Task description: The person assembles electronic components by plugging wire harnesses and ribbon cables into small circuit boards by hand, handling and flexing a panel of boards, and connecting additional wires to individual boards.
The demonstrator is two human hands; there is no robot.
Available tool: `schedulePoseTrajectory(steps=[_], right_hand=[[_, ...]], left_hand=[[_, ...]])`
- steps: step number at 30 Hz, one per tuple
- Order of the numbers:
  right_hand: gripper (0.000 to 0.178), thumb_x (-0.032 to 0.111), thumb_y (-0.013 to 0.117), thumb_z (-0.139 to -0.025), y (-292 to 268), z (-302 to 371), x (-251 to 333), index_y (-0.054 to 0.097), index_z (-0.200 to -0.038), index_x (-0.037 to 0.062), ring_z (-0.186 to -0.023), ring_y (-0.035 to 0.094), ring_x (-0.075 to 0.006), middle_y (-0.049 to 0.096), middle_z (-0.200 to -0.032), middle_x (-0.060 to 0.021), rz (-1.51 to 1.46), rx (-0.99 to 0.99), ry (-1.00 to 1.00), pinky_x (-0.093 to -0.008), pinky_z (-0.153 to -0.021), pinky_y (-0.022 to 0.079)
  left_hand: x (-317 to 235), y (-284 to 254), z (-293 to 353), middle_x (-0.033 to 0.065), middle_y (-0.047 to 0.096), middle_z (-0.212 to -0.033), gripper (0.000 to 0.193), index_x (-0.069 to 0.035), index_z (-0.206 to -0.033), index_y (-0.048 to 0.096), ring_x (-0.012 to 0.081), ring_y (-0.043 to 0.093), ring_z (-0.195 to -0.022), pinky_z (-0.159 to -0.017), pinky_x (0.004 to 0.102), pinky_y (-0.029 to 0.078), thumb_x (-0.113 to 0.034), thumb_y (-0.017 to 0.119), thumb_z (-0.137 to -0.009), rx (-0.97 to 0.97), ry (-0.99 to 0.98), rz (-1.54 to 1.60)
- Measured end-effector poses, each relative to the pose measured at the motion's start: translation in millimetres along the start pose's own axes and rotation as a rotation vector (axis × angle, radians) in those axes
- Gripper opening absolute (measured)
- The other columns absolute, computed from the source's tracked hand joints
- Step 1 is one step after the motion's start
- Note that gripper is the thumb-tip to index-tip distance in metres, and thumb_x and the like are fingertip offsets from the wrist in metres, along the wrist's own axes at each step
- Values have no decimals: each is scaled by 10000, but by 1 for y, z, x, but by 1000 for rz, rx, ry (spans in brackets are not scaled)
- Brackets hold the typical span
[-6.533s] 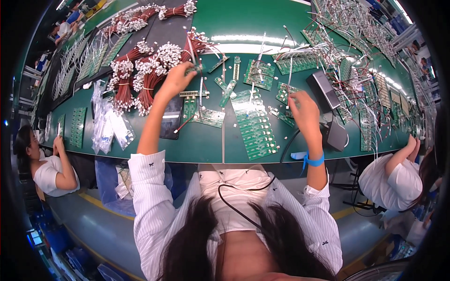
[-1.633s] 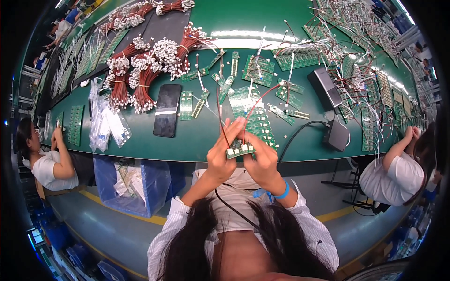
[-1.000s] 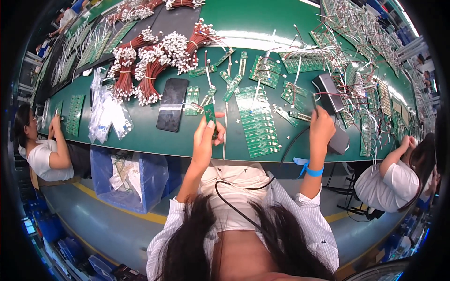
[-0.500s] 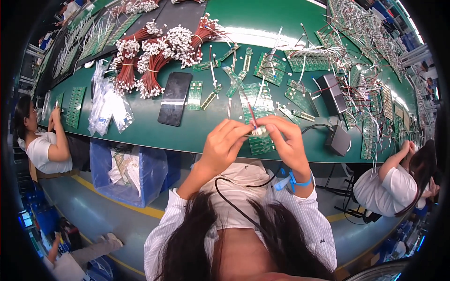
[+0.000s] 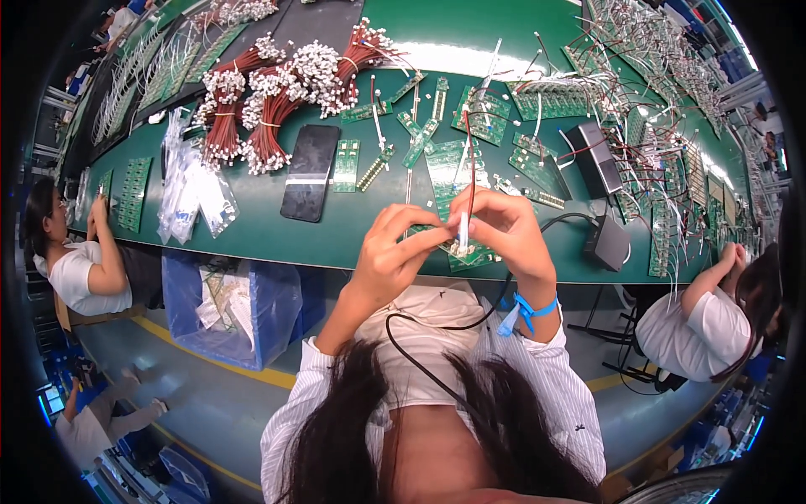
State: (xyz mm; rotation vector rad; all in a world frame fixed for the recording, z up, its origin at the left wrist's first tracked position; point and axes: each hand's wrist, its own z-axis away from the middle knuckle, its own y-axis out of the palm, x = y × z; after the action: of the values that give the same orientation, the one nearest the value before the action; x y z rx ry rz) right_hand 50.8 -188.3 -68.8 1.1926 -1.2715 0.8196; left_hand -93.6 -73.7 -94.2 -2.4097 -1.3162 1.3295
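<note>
Both my hands meet at the table's near edge around a small circuit board (image 5: 461, 250), mostly covered by fingers. My left hand (image 5: 390, 256) is closed, with its thumb and index finger pinching the board's left side. My right hand (image 5: 510, 233), with a blue band at the wrist, is closed on a thin cable (image 5: 471, 172) of red and white wires that stands up from the board. Exactly where the cable meets the board is hidden by the fingertips. Just beyond lies a green circuit board panel (image 5: 445, 172) with loose board strips around it.
On the green table (image 5: 361, 239) lie a black phone (image 5: 311, 172), bundles of red wires (image 5: 269, 139), clear plastic bags (image 5: 189, 189) and a black box (image 5: 594, 160). A black adapter (image 5: 606, 244) has a cord running to me. Below stands a blue bin (image 5: 277, 315). People sit on both sides.
The cable has swung up to stand nearly straight between my hands. My right hand has lifted and turned slightly; the left stays close to the board.
</note>
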Motion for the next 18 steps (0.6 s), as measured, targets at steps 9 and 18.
schedulePoseTrajectory(steps=[9, 18], right_hand=[[169, 129, 558, -846, 4, 2, -1, 585, -867, -36, -777, 578, -152, 596, -857, -92, -99, -171, 43, -287, -712, 462], [162, 69, 535, -854, 8, -7, 4, 583, -964, -40, -819, 564, -122, 613, -894, -82, 55, -495, -137, -246, -757, 438]], left_hand=[[-1, 3, 5, 56, 585, -861, 286, -80, -900, 635, 254, 545, -811, -712, 356, 438, 27, 623, -636, 71, -36, 53], [5, 1, 3, 54, 581, -860, 327, -102, -929, 637, 248, 528, -807, -711, 348, 429, 31, 615, -631, -10, -53, -102]])
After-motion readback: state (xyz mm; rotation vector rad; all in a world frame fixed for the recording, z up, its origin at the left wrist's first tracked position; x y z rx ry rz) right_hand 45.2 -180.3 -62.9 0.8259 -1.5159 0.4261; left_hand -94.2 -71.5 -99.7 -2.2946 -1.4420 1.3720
